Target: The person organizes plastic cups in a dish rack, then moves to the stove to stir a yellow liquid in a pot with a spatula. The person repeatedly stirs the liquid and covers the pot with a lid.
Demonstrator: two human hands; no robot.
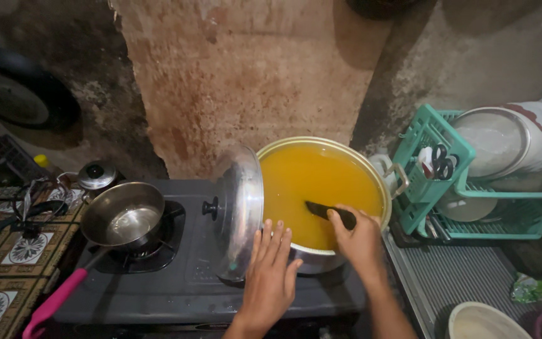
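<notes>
Two hands work at one big pot [371, 164] of yellow-orange liquid on the right burner of our dark stove [189, 282]. Our right hand [360, 238] has its fingers closed round a black handle [327, 212] that slants down into the liquid; what sort of tool it ends in we cannot tell, since the end is under the surface. Our left hand [270, 273] lies open, fingers spread flat against the lower edge of the metal lid [241, 210], gripping nothing. That lid stands on edge against the pot's left rim, knob facing left, and the flat hand seems to prop it there so the pot mouth stays uncovered for the tool. On the left burner sits an empty steel pan [123, 216] with a pink handle [51, 304] pointing toward us. Right of the stove, a green dish rack [423, 164] holds plates and scissors [439, 164], just beside the pot's handle.
</notes>
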